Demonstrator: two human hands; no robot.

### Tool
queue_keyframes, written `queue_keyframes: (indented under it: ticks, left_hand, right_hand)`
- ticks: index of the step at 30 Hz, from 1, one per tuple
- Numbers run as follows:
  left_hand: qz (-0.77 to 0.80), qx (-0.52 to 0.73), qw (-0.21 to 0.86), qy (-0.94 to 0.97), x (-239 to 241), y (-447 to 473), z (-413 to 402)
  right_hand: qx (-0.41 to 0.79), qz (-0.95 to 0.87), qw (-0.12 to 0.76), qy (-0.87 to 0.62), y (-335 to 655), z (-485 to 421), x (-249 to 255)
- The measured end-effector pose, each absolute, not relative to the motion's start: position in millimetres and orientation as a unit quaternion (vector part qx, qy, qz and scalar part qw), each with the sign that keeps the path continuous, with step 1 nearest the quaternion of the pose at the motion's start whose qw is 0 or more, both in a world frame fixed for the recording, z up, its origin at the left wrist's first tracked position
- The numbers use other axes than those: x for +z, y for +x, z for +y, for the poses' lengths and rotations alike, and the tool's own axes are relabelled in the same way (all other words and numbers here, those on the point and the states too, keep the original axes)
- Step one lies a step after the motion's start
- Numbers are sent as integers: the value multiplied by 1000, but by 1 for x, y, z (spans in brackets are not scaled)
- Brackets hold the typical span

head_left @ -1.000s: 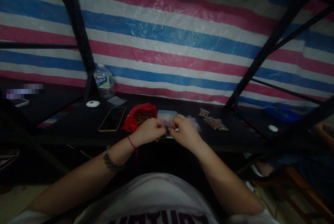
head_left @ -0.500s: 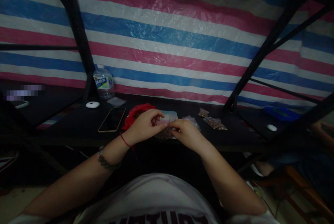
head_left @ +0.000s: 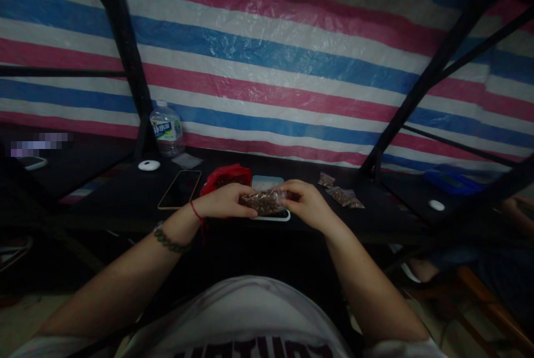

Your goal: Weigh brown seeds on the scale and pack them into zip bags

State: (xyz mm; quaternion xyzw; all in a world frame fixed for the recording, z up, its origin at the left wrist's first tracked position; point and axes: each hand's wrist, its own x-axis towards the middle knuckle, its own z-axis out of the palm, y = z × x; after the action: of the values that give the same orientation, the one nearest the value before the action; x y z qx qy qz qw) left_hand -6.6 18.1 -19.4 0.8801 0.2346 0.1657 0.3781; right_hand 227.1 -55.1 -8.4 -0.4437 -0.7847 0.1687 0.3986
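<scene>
By the red bag (head_left: 227, 173), grips a clear bag (head_left: 274, 193) of brown bits (head_left: 263, 205) by its left end with the left hand (head_left: 225, 201), over a white-edged object (head_left: 267, 181); pinches its right end with the right hand (head_left: 305, 200). Likely light, floppy, slippery; hold at both ends.

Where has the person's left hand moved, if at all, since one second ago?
Yes: judged against the gold-edged phone, the left hand has shifted slightly to the left, nearer to that phone.
</scene>
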Motion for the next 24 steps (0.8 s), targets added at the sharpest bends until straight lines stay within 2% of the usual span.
queue_keyframes:
  ticks: [7, 12, 14, 17, 24]
  left_hand:
    - [232, 244, 490, 804, -32, -3, 27]
    - [265, 267, 492, 785, -28, -12, 33]
    - [297, 287, 462, 785, -22, -24, 41]
    - [392, 305, 351, 794, -14, -47, 55]
    - [471, 195, 189, 839, -19, -75, 77]
  right_hand:
    - [172, -756, 422, -470, 227, -52, -14]
    - [158, -737, 438, -490, 234, -45, -17]
    - [157, -718, 457, -502, 239, -42, -17]
    - [161, -702, 468, -512, 244, -39, -17]
    - [172, -713, 446, -513, 241, -38, -21]
